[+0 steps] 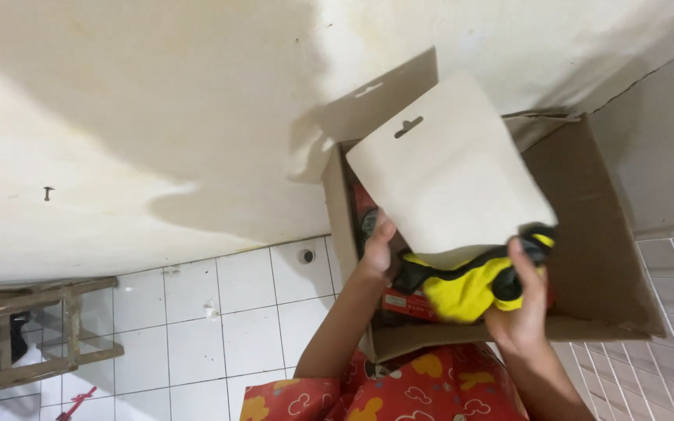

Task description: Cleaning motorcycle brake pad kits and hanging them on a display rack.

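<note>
While my right hand point(520, 308) clasps the soft yellow gloves point(466, 290) on their stiff card point(450, 171), left hand point(378, 249) grips inside the box point(602, 234); light, floppy.

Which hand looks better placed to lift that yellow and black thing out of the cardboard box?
Probably the right hand: it already grips the yellow and black item. The left hand only steadies the cardboard box.

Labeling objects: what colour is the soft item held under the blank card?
Yellow with black trim, clearest in the head view.
</note>
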